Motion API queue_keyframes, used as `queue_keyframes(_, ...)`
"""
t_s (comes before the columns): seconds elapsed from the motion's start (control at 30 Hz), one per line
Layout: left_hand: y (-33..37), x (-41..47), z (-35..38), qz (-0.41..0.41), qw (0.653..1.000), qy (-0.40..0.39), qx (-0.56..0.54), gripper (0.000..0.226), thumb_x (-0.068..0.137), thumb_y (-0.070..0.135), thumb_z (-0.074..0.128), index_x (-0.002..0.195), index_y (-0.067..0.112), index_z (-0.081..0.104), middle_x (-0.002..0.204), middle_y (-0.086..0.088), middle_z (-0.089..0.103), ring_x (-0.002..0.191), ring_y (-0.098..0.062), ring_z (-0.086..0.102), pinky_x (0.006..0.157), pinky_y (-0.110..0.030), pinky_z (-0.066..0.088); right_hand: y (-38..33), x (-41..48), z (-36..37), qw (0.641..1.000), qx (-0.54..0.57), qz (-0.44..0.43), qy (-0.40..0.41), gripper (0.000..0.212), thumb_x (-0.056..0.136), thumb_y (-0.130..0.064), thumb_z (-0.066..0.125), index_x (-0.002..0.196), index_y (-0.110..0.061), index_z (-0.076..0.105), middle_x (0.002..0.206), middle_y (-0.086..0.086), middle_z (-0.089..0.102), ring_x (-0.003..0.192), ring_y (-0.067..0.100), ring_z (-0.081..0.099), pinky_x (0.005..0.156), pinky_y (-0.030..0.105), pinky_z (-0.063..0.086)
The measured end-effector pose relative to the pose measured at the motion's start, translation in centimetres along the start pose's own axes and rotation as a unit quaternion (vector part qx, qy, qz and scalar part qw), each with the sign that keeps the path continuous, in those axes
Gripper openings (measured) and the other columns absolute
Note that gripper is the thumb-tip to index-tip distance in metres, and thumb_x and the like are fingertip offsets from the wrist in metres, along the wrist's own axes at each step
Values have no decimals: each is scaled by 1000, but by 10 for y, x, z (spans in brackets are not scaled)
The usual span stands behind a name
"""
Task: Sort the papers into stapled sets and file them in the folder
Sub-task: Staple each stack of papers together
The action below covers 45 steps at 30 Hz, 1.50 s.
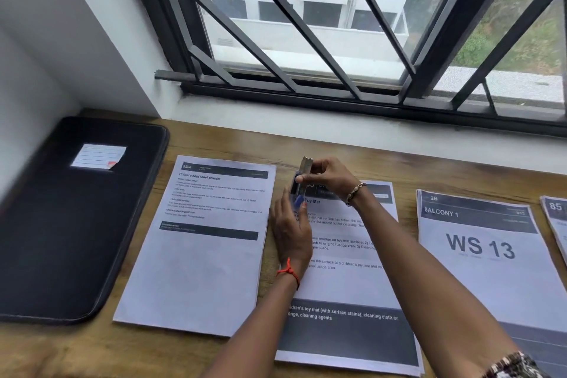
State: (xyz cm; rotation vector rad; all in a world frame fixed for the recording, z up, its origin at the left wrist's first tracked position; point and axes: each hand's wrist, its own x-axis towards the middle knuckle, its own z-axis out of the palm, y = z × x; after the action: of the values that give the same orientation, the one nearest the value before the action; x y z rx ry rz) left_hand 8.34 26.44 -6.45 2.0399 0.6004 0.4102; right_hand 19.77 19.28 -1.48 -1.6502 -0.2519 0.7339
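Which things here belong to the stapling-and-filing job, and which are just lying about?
In the job: stapler in the right hand; Toy Mat sheets; cold relief powder sheets; WS 13 sheets; sheets at the right edge; black folder.
Just there: window bars; building outside.

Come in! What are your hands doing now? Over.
Right hand grips stapler on toy mat papers. Left hand touches it. Folder closed, nothing blocking.
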Motion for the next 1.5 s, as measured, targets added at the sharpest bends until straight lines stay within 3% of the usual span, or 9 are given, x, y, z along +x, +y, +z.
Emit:
queue_keyframes(0.2, 3, 5, 1, -36, 999, 15, 14, 41, 89, 19, 61, 127, 4, 53, 120, -13, 58, 115, -26, 47, 93, -33, 39, 3, 0, 2, 999, 37, 4, 10, 12, 83, 8, 60, 78, -3, 62, 57, -4, 68, 53, 6, 65, 51, 18, 51)
queue_keyframes(0.6, 6, 11, 4, -62, 998, 24, -17, 19, 84, 10, 65, 102, 2, 63, 98, -15, 62, 99, -28, 50, 86, -43, 45, 11, 2, 7, 995, 79, 15, 51, 13, 83, 6, 60, 75, -4, 60, 53, -4, 66, 50, 4, 64, 48, 17, 51)
queue_keyframes(0.77, 4, 6, 0, -47, 998, 17, -34, 51, 83, 23, 69, 126, 2, 53, 124, -14, 58, 117, -26, 48, 99, -41, 43, 17, 0, 4, 991, 94, 3, 92, 4, 81, -4, 67, 83, -6, 65, 66, -2, 70, 59, 9, 66, 58, 23, 55)
queue_keyframes(0.87, 6, 6, 0, -39, 999, 20, -19, 68, 78, 29, 74, 133, 2, 46, 134, -14, 51, 121, -26, 45, 100, -41, 42, 17, -3, 0, 970, 175, 4, 172, 8, 78, -11, 70, 85, -9, 66, 77, 3, 71, 67, 18, 67, 70, 34, 56)
queue_keyframes(0.97, 8, 6, 2, -31, 999, 21, -5, 70, 75, 27, 76, 133, 1, 46, 133, -16, 51, 120, -29, 46, 100, -43, 41, 7, -8, -6, 913, 310, -33, 261, 3, 80, -11, 66, 83, -10, 63, 68, -5, 69, 70, 14, 63, 67, 24, 53)
queue_keyframes(1.07, 10, 5, 3, -31, 999, 19, 18, 70, 75, 24, 76, 133, 1, 45, 134, -17, 49, 119, -31, 45, 100, -44, 40, -6, -19, -12, 869, 406, -57, 276, 22, 68, -24, 67, 84, -11, 60, 68, -1, 69, 69, 15, 67, 66, 29, 56)
queue_keyframes(1.2, 12, 4, 2, -31, 999, 15, 27, 71, 75, 23, 76, 134, 1, 44, 134, -17, 48, 120, -32, 44, 102, -44, 37, -13, -36, -17, 863, 425, -54, 268, 30, 63, -31, 69, 83, -10, 58, 70, 6, 67, 69, 24, 69, 57, 35, 57)
queue_keyframes(1.33, 16, 7, -10, -46, 997, -29, 50, 78, 75, 29, 75, 138, 1, 36, 139, -18, 41, 124, -32, 38, 104, -39, 30, -12, -51, -17, 848, 447, -34, 283, 18, 83, -24, 64, 76, -10, 55, 65, 5, 64, 60, 20, 68, 52, 35, 57)
queue_keyframes(1.5, 25, 2, -37, -28, 996, -69, 55, 87, 77, 33, 73, 143, 4, 24, 142, -14, 28, 127, -30, 30, 104, -39, 29, -13, -72, -12, 837, 458, -13, 300, 22, 86, -25, 63, 72, -11, 52, 74, 8, 54, 61, 20, 64, 47, 35, 56)
